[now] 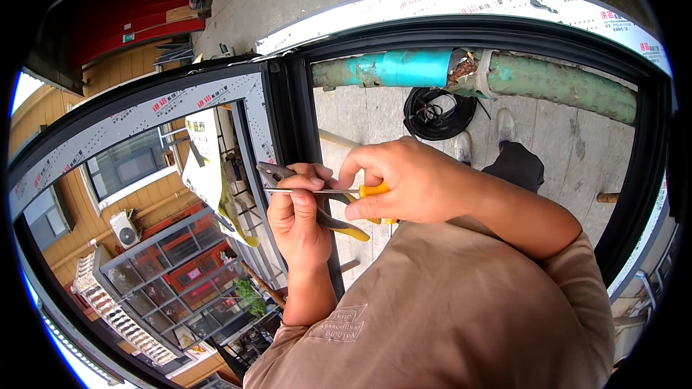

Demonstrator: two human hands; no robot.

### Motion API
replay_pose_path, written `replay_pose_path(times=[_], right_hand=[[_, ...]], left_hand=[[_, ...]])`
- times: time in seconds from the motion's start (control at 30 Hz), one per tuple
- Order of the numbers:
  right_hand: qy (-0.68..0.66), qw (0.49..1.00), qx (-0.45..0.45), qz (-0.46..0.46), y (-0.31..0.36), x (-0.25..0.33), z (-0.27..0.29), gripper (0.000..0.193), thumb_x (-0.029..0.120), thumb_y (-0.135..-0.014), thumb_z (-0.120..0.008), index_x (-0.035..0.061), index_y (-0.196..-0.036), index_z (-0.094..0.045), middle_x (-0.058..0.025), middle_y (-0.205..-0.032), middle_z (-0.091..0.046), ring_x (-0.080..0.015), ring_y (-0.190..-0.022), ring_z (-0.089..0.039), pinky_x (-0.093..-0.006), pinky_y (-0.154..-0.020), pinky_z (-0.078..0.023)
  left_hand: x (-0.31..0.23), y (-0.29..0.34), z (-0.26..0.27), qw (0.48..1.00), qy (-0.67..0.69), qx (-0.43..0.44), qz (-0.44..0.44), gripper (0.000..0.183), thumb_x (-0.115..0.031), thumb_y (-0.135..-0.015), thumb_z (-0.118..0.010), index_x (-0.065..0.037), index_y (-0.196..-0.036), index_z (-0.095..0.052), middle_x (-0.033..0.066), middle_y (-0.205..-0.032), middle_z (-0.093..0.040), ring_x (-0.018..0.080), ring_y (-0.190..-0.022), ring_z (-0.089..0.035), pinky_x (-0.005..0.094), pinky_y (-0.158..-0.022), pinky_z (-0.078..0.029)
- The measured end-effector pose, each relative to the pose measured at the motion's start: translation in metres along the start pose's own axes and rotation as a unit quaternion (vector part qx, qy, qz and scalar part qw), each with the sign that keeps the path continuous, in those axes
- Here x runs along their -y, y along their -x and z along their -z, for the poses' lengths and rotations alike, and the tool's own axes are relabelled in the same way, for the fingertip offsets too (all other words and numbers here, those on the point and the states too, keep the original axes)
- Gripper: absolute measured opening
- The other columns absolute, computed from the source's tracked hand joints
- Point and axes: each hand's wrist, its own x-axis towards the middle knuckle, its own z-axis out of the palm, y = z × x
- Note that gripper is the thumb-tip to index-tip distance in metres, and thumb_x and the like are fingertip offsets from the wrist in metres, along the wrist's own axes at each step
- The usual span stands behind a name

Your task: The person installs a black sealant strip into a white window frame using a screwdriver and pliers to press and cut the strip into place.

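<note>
My left hand (pixel 295 220) is closed around a pair of pliers (pixel 274 171) with yellow handles, its grey jaws pointing up and left against the black centre bar of a window frame (pixel 295 112). In my right hand (pixel 414 180) is a screwdriver (pixel 317 191) with an orange handle. Its thin metal shaft runs left across my left fingers to the same bar, just below the pliers' jaws. Both hands touch each other at the bar.
The black frame has white protective film (pixel 461 1) on its edges. The left pane (pixel 166 245) reflects buildings. Through the right opening I see paving, a green and teal pipe (pixel 548 79), a coil of black cable (pixel 440 112) and my shoe (pixel 504 126).
</note>
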Motion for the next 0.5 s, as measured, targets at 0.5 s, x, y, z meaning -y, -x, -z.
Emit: replay_pose_path(times=[0.5], right_hand=[[-0.134,0.954,-0.253,-0.087,-0.048,-0.011,0.021,0.043,0.04,-0.121,-0.059,-0.0003,-0.113,-0.07,-0.0137,-0.087,-0.08,-0.0092,-0.053,-0.058,-0.0263,-0.055,-0.046]], left_hand=[[-0.03,-0.017,0.043,0.982,-0.014,-0.189,-0.01,0.061,-0.009,-0.118,-0.064,-0.005,-0.175,-0.045,0.007,-0.116,-0.068,0.0178,-0.101,-0.073,0.0263,-0.08,-0.063]])
